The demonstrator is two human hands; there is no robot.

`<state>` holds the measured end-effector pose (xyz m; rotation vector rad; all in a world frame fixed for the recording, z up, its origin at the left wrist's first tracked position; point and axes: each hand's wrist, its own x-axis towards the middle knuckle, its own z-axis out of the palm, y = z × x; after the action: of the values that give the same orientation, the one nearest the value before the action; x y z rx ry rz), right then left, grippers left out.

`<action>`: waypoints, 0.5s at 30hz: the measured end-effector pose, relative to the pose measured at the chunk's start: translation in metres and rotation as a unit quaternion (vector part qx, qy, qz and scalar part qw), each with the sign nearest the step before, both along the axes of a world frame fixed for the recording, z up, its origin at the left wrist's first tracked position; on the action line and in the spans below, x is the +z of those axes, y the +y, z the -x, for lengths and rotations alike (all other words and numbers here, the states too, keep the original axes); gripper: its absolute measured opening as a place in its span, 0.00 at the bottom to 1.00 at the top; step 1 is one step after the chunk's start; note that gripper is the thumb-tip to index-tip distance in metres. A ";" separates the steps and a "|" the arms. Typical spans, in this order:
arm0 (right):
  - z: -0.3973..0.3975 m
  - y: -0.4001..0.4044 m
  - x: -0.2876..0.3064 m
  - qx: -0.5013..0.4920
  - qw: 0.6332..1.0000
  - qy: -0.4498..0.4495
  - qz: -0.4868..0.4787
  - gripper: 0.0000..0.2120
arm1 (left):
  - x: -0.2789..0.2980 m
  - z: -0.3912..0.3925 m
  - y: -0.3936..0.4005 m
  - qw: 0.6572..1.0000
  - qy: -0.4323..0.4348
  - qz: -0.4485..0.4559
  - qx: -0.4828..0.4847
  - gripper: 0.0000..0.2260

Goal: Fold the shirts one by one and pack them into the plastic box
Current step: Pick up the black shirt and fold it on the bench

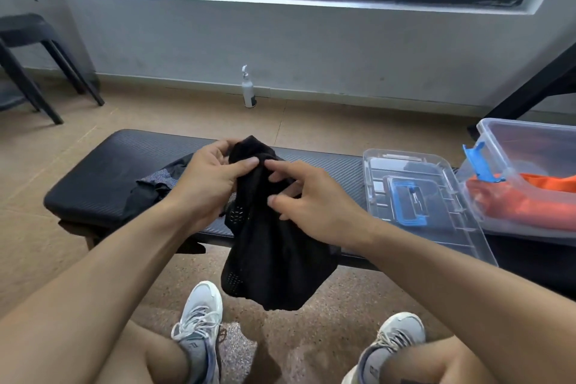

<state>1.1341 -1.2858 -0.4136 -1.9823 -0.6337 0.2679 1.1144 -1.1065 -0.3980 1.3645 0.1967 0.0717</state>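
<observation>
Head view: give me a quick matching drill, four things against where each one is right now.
Things:
1. black shirt
2. lid
3. orange shirt
4. bottle

Places:
A. on the floor by the wall
B. inside the box
C. held in both hands, hanging in front of the bench
D. flat on the bench, left of the box

Pairs: 1-C, 2-D, 3-B, 4-A

The left hand and right hand both grip the black shirt near its top.
</observation>
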 end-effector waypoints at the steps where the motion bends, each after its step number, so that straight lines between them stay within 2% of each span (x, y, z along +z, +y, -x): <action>1: -0.004 -0.003 0.000 -0.025 1.000 -0.011 -0.004 0.22 | 0.000 -0.001 0.003 1.000 -0.006 -0.009 -0.009 0.11; 2: -0.009 -0.006 0.000 -0.050 0.999 -0.018 -0.007 0.18 | 0.001 0.000 0.006 1.000 -0.012 -0.016 -0.020 0.11; 4: -0.020 -0.014 -0.003 -0.070 0.997 -0.017 0.009 0.18 | 0.002 0.000 0.013 0.998 -0.023 -0.028 -0.051 0.12; 6: -0.031 -0.021 -0.008 -0.036 0.997 -0.033 0.057 0.21 | 0.006 0.001 0.020 0.995 -0.033 -0.041 -0.090 0.12; 8: -0.034 -0.026 -0.013 0.034 0.991 -0.052 0.115 0.19 | 0.007 0.002 0.024 0.992 -0.040 -0.053 -0.104 0.11; 11: -0.029 -0.027 -0.016 0.127 0.974 -0.058 0.180 0.14 | 0.001 -0.003 0.030 0.989 -0.061 -0.122 -0.050 0.08; 13: -0.024 -0.025 -0.015 0.177 0.963 -0.052 0.195 0.17 | -0.008 -0.011 0.039 0.976 -0.069 -0.206 0.003 0.09; 15: -0.021 -0.023 -0.011 0.216 0.948 -0.109 0.208 0.19 | -0.017 -0.018 0.050 0.964 -0.066 -0.255 0.029 0.10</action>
<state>1.1548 -1.3087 -0.4247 -2.2738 -1.2428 0.4850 1.1319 -1.0570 -0.4154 1.8596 0.1082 0.2783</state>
